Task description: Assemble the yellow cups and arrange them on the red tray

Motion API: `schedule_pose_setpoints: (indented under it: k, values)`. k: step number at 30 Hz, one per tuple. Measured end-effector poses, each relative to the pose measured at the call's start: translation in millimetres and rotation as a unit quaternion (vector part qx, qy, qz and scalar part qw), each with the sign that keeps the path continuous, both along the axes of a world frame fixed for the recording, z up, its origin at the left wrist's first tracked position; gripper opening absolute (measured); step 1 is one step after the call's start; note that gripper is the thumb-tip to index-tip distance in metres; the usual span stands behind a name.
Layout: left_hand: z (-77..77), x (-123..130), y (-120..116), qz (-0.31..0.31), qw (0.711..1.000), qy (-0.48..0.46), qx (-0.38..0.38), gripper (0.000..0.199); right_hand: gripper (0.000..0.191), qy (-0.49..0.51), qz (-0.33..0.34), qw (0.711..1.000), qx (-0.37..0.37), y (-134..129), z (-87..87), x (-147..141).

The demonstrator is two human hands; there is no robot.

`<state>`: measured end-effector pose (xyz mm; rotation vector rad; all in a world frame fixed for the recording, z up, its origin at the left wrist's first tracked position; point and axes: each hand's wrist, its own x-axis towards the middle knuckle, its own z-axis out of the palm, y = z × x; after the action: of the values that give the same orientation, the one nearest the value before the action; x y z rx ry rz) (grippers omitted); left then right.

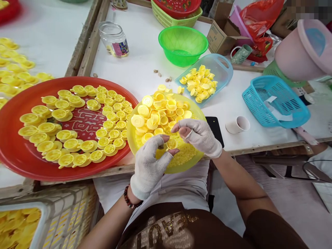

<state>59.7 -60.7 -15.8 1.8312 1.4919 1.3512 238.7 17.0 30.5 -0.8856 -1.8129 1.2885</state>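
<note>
My left hand (153, 162), in a white fingerless-tipped glove, pinches a small yellow toy cup (171, 144) between thumb and finger. Just above and right of that cup is my right hand (199, 135), gloved too, with thumb and fingertips pressed together; whatever they hold is hidden. Both hands are over a yellow basin (132, 133). Loose yellow cups and saucers (158, 114) are heaped at its far side, and tiny yellow pellets (185, 155) lie at its near side. To the left, a red round tray (10, 138) bears many filled cups on saucers.
A blue scoop tray (224, 74) with yellow cups, a green bowl (183, 45) and a clear jar (113, 39) stand behind. At right are a paper cup (237, 125), a blue basket (275, 103) and a dark flat object (215, 129). A plastic crate (62, 211) sits lower left.
</note>
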Motion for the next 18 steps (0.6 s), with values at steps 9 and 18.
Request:
schedule_pose_setpoints:
  k: [9,18]
  values:
    - [18.6,-48,-5,0.075,0.996,0.051,0.026,0.03,0.022,-0.229,-0.034,0.946,0.224,1,-22.6,11]
    - [7.2,-191,59,0.26,0.915,0.254,-0.172,0.03,0.014,-0.261,-0.022,0.908,0.327,-2,-41.0,7]
